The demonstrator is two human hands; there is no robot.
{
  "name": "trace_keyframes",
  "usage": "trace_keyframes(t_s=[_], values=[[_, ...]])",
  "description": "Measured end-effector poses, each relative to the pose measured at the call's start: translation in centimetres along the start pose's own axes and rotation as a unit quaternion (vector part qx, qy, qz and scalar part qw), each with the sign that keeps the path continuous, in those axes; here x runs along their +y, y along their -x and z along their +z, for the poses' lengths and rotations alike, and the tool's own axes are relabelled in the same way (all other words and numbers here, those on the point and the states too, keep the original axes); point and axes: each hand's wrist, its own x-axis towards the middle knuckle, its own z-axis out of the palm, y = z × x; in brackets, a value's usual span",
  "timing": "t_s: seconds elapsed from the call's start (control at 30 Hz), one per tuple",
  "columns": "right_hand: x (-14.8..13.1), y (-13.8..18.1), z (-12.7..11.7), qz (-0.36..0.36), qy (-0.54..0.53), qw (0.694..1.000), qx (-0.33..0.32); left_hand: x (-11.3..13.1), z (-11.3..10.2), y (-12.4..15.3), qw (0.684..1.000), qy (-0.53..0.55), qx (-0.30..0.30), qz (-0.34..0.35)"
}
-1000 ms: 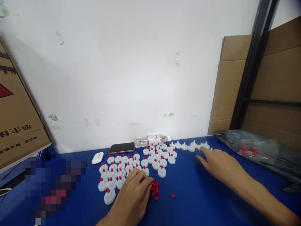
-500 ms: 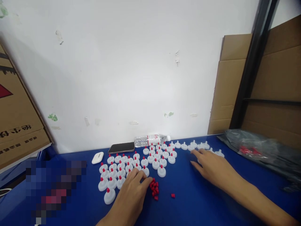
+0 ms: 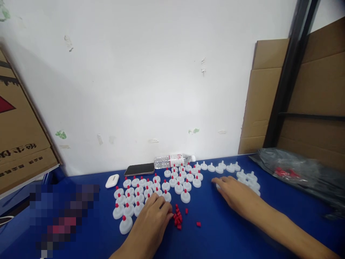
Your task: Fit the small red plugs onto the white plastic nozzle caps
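Note:
My left hand (image 3: 152, 221) rests on the blue table (image 3: 221, 230) with its fingers curled and pinched at the edge of a small pile of red tips (image 3: 177, 218); what the fingertips hold is hidden. Just beyond it stand several white caps with red tips (image 3: 151, 190) in rows. My right hand (image 3: 237, 196) lies flat on the table, fingers stretched to the left. A bit of white shows under its fingertips. Plain white caps (image 3: 249, 178) sit behind and to the right of it, and more form a row (image 3: 219, 167) near the wall.
A phone (image 3: 139, 169), a lying water bottle (image 3: 172, 160) and a white case (image 3: 112, 180) sit by the wall. A black plastic bag (image 3: 299, 172) with red parts lies at the right. Cardboard boxes stand left (image 3: 18, 144) and right (image 3: 269, 97). A loose red tip (image 3: 198, 224) lies apart.
My right hand has slid left and toward me, away from the row of plain caps, uncovering a cluster of them. My left hand has hardly moved; one red tip now lies apart from the pile.

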Motion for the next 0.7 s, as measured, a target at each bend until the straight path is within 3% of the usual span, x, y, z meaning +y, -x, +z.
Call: trace_keyframes(t_s=[0.3,0.57,0.7], values=[[-2.8,0.1,-1.2,-0.045,-0.128,0.991,0.022,0.0,-0.2,0.5,0.996,0.070,0.049,0.003],[-5.1,1.2,-3.4,-0.165,-0.213,0.962,0.038,-0.2,0.4,0.7,0.989,0.125,0.078,-0.011],[-5.6,1.5,-3.8,-0.186,-0.232,0.954,0.044,0.0,0.3,0.7,0.978,0.154,0.138,0.021]])
